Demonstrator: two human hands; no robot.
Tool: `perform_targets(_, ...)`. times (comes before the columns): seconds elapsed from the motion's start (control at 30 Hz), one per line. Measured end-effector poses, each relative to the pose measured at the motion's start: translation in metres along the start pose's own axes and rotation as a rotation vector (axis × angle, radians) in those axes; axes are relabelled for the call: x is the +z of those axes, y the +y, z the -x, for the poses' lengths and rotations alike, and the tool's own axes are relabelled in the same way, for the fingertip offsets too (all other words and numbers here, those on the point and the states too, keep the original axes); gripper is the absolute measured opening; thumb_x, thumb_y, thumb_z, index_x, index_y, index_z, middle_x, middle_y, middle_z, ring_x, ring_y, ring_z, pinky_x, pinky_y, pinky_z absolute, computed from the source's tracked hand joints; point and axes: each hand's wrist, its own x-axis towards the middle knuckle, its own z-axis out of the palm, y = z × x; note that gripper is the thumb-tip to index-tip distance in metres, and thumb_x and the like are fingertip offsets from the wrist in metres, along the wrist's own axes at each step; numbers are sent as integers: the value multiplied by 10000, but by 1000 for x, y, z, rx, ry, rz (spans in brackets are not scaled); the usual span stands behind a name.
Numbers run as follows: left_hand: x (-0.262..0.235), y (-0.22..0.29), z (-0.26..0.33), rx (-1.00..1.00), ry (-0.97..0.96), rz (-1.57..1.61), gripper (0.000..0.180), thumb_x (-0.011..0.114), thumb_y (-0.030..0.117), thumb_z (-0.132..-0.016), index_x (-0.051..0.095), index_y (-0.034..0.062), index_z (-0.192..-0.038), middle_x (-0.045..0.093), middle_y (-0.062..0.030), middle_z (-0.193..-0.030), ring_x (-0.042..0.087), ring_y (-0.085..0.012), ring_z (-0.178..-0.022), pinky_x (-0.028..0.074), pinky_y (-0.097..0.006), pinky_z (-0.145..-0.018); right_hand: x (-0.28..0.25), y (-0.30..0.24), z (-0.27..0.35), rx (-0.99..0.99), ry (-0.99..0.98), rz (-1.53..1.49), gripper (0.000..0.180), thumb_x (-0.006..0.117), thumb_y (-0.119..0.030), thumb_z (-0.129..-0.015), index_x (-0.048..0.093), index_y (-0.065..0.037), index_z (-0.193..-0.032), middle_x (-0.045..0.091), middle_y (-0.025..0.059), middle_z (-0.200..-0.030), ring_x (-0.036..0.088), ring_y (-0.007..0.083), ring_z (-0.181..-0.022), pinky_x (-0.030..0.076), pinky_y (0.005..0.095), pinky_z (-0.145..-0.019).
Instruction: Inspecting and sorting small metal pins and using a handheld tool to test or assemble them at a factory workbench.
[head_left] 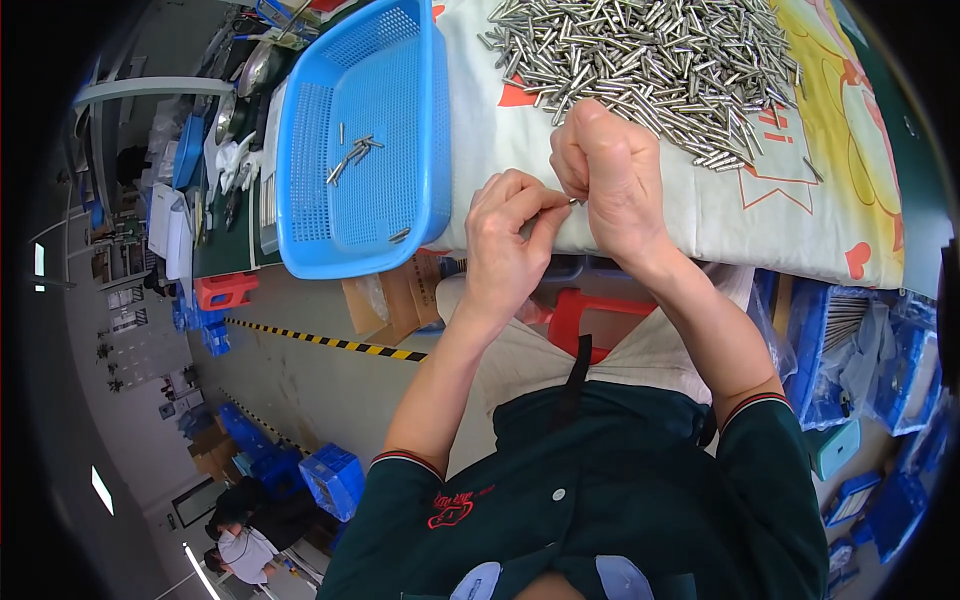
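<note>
1. Biggest thing here: the white padded cloth printed with red and yellow figures (480,130), spread right across the worktop in front of the person.
2. Next, the rectangular blue plastic mesh basket (437,130), sitting at the person's left, alongside the cloth.
3. And look at that broad heap of slim silver metal pins (650,65), piled loosely on the cloth just beyond the hands!
4. Here's the right hand (615,185), raised near the heap's close edge, fingers curled in together like a fist; whether anything is clamped inside, I can't tell.
5. Beside it, the left hand (508,225), thumb and forefinger meeting in a pinch near the cloth's front edge.
6. Over in the basket, a small loose cluster of pins (352,158) lies on the mesh floor.
7. Smallest of all, one short silver metal piece (573,202), its tip peeping from the left hand's pinch, between the two hands.
</note>
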Motion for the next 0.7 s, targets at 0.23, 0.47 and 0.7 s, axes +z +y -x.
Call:
perform_targets(0.23,0,1,-3,13,-12,-2,74,655,-9,-639,610,10,-696,543,-81,-683,535,-256,-678,410,-347,-652,3,-1,-1,-40,32,10,430,392,-274,-940,316,-79,-565,280,-36,-504,232,56,-453,198,236,-405)
perform_targets(0.47,0,2,-3,16,-15,-30,66,654,-6,-644,615,13,-694,542,-81,-684,533,-252,-677,405,-344,-648,3,0,2,17,62,37,417,392,-266,-940,309,-88,-572,275,-38,-494,224,56,-446,194,238,-408)
perform_targets(0.7,3,5,5,-11,9,-47,61,643,3,-685,613,25,-733,536,-67,-723,528,-243,-690,397,-342,-657,-44,-38,2,116,85,-657,442,327,-349,-920,284,-125,-540,229,-33,-470,174,84,-409,169,249,-404)
